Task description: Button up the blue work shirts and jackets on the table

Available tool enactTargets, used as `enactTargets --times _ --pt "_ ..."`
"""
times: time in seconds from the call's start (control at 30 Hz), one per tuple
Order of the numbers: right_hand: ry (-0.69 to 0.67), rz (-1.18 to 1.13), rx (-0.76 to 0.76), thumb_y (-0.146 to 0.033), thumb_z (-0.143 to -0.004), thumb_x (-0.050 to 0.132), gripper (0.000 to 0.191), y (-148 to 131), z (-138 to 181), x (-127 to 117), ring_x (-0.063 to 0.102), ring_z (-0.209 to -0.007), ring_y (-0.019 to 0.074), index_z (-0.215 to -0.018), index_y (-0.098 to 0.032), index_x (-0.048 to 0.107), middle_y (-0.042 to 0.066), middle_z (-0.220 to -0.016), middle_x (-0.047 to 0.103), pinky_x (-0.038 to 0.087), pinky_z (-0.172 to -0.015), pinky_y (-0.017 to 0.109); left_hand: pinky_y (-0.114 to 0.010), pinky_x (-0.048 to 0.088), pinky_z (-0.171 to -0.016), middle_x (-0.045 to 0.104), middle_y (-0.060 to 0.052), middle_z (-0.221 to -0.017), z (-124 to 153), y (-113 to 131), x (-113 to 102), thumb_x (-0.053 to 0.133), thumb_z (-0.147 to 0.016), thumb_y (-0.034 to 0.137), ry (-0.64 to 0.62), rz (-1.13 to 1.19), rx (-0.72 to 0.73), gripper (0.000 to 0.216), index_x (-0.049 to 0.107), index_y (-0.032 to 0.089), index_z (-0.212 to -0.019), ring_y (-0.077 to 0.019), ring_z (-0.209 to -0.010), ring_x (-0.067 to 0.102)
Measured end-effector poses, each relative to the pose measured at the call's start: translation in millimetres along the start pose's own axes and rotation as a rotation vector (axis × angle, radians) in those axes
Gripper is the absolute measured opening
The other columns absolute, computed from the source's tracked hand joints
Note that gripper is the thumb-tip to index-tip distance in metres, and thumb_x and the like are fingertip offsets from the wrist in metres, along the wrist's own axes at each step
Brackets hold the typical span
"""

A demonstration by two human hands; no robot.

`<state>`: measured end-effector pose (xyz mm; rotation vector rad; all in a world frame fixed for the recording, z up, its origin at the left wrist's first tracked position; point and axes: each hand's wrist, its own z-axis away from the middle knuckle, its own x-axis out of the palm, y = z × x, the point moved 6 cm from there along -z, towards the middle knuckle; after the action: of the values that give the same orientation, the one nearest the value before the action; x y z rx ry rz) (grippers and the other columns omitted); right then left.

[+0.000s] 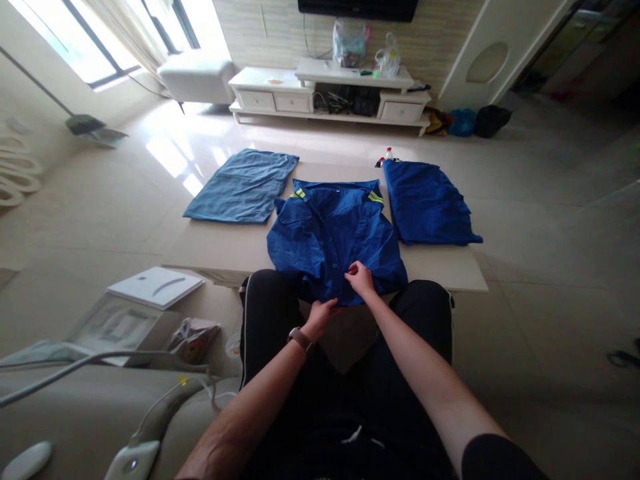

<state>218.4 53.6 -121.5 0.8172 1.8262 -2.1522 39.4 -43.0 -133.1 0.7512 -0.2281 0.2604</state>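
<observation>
A dark blue work jacket (330,233) with yellow reflective strips near the shoulders lies front up on the low table (220,243), its near edge hanging toward my knees. My left hand (321,319), with a watch on the wrist, is closed on the bottom hem, thumb on top and the other fingers mostly hidden. Slightly higher and to the right, my right hand (360,277) pinches the cloth by the front opening. A button shows just left of those fingers.
Folded light blue cloth (245,187) lies at the table's left, folded dark blue cloth (427,203) at its right. Small red-capped bottles (389,154) stand behind. A white box (156,287) sits at lower left beside the sofa (75,407). A white TV cabinet (280,87) stands beyond.
</observation>
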Motion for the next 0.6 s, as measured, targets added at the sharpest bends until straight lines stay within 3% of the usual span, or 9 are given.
enactTargets --times 0.13,0.23,0.33,0.4,0.43,0.5,0.53,0.6 --pt "0.017 0.024 -0.017 -0.021 -0.065 0.063 0.014 -4.5 0.0 -0.4 0.061 -0.068 0.0172 -0.078 -0.024 0.057 -0.004 -0.068 0.063 0.049 -0.071 0.029 -0.025 0.061 -0.079 0.078 -0.016 -0.105 -1.1 1.5 0.5 0.067 -0.093 0.018 0.001 -0.092 -0.01 0.03 0.063 0.007 -0.12 -0.015 -0.077 0.076" --pt "0.013 0.013 -0.035 -0.023 -0.068 0.059 0.013 -9.1 4.9 -2.0 0.059 -0.063 0.0161 -0.08 -0.024 0.059 -0.005 -0.066 0.061 0.047 -0.066 0.027 -0.026 0.06 -0.076 0.079 -0.014 -0.092 4.2 -1.6 -1.5 0.06 -0.098 0.027 -0.06 -0.232 -0.09 0.025 0.067 0.008 -0.113 -0.0159 -0.074 0.076" --pt "0.018 -0.006 -0.061 -0.026 -0.073 0.055 0.013 -13.4 14.7 -7.8 0.058 -0.061 0.0156 -0.084 -0.024 0.061 -0.005 -0.066 0.061 0.046 -0.063 0.026 -0.033 0.059 -0.063 0.075 -0.016 -0.071 20.8 -9.1 0.8 0.071 -0.09 0.034 -0.224 -0.411 -0.265 0.028 0.073 0.006 -0.088 -0.0244 -0.063 0.074" --pt "0.035 -0.007 -0.078 -0.026 -0.074 0.052 0.015 -15.1 21.6 -14.0 0.058 -0.062 0.0162 -0.084 -0.023 0.063 -0.003 -0.066 0.061 0.047 -0.064 0.026 -0.035 0.058 -0.062 0.075 -0.017 -0.069 34.3 -7.2 11.9 0.073 -0.087 0.035 -0.412 -0.553 -0.325 0.03 0.073 0.006 -0.078 -0.0263 -0.061 0.073" --pt "0.048 -0.002 -0.084 -0.026 -0.075 0.051 0.016 -15.4 24.5 -17.3 0.058 -0.063 0.0168 -0.084 -0.023 0.064 -0.002 -0.067 0.062 0.047 -0.065 0.027 -0.035 0.058 -0.064 0.076 -0.017 -0.072 38.5 -0.6 20.1 0.07 -0.088 0.035 -0.497 -0.622 -0.29 0.031 0.073 0.007 -0.076 -0.0252 -0.063 0.073" --pt "0.078 0.016 -0.085 -0.025 -0.074 0.052 0.019 -14.4 28.2 -23.4 0.059 -0.066 0.0181 -0.084 -0.021 0.067 0.0 -0.069 0.064 0.049 -0.069 0.029 -0.032 0.057 -0.068 0.077 -0.014 -0.079 36.4 25.6 38.1 0.06 -0.095 0.034 -0.556 -0.76 -0.063 0.031 0.073 0.01 -0.081 -0.021 -0.067 0.073" --pt "0.094 0.029 -0.081 -0.024 -0.073 0.052 0.02 -13.2 29.1 -25.9 0.059 -0.068 0.0187 -0.085 -0.021 0.068 0.001 -0.071 0.064 0.049 -0.071 0.029 -0.031 0.056 -0.071 0.077 -0.012 -0.082 30.2 44.5 45.4 0.057 -0.096 0.031 -0.493 -0.833 0.111 0.027 0.073 0.012 -0.085 -0.0194 -0.07 0.072" --pt "0.124 0.056 -0.065 -0.023 -0.071 0.054 0.02 -9.8 29.2 -29.4 0.061 -0.071 0.0199 -0.083 -0.02 0.07 0.003 -0.075 0.066 0.05 -0.075 0.031 -0.031 0.055 -0.08 0.077 -0.011 -0.093 14.2 84.3 52.9 0.056 -0.095 0.021 -0.214 -1.016 0.455 0.018 0.072 0.015 -0.096 -0.0192 -0.083 0.072"
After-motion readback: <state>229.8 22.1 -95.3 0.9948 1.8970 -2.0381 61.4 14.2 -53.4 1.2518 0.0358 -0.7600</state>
